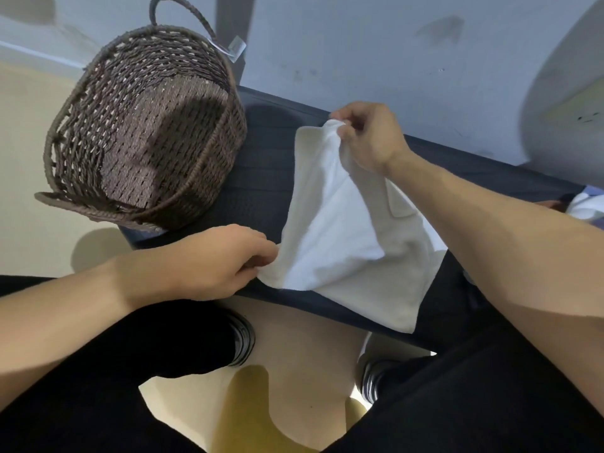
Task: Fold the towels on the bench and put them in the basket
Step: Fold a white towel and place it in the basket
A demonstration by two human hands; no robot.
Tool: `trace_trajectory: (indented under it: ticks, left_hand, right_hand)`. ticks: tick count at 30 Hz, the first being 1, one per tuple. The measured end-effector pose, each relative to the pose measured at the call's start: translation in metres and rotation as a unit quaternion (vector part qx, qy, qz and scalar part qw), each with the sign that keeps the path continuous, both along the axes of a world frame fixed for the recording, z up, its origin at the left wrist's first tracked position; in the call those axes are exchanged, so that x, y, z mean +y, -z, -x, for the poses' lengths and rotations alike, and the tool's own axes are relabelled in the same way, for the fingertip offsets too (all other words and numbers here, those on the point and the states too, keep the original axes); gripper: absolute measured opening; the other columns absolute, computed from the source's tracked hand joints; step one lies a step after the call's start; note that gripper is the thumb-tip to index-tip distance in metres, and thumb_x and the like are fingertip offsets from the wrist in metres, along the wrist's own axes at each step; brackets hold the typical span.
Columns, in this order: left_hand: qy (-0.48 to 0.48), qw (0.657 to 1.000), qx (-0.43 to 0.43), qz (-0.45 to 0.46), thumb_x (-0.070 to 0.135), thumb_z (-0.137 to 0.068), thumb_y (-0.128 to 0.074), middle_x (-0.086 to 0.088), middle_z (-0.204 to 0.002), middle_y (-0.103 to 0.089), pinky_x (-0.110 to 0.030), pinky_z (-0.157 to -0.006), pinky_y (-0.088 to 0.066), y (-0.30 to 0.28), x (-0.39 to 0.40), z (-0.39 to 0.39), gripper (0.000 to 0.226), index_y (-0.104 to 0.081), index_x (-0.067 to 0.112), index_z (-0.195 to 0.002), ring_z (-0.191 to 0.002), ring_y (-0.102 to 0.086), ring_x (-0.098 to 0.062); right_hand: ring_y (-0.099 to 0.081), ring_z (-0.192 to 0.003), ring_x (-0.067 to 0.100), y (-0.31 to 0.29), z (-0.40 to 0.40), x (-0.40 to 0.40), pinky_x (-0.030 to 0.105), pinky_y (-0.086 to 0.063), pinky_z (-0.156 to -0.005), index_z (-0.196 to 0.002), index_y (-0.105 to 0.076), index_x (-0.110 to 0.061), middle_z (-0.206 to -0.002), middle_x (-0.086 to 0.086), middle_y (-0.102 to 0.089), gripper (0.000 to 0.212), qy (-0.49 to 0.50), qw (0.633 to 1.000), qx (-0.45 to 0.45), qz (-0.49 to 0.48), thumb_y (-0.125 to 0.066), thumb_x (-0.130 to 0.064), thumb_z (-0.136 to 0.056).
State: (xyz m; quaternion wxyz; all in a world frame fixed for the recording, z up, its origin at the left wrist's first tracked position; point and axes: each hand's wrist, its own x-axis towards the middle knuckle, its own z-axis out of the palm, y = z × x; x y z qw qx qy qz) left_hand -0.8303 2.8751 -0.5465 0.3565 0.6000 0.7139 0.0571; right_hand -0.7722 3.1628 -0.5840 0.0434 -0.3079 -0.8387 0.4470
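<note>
A white towel (330,230) lies partly lifted over the dark bench (261,171). My left hand (215,259) pinches its near corner at the bench's front edge. Its far corner is pinched by my right hand (369,135), raised a little above the bench near the back edge. Part of the towel hangs over the front edge on the right. A brown woven basket (98,103) with a handle stands on the bench's left end, with nothing in it that I can see.
More cloth (585,204) shows at the far right of the bench, mostly hidden behind my right arm. A pale wall runs behind the bench. My dark trouser legs and shoes (242,338) are below, on a beige floor.
</note>
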Motion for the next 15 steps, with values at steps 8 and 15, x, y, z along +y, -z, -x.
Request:
trace_trajectory:
  ticks: [8,15]
  left_hand:
    - [-0.315,0.931,-0.108,0.151,0.039,-0.089,-0.065,0.000,-0.081,-0.070,-0.040,-0.070,-0.062,0.032,0.006,-0.005,0.020,-0.062,0.020,-0.095,-0.069,-0.071,-0.017]
    - [-0.288,0.946,-0.045,0.143,0.041,-0.076,-0.078,0.009,-0.086,-0.066,-0.024,-0.061,-0.048,0.027,0.011,-0.022,0.028,-0.061,0.026,-0.091,-0.073,-0.062,-0.008]
  right_hand:
    - [-0.056,-0.120,0.024,-0.002,-0.002,-0.003,0.029,-0.042,-0.103,-0.133,-0.059,-0.014,-0.130,0.008,-0.060,0.040,-0.122,0.983,-0.047,-0.129,-0.057,-0.017,-0.093]
    - [-0.051,-0.109,0.028,0.018,-0.013,-0.022,0.028,-0.041,-0.084,-0.121,-0.062,-0.011,-0.110,0.006,-0.057,0.031,-0.129,0.970,-0.055,-0.198,-0.060,-0.023,-0.092]
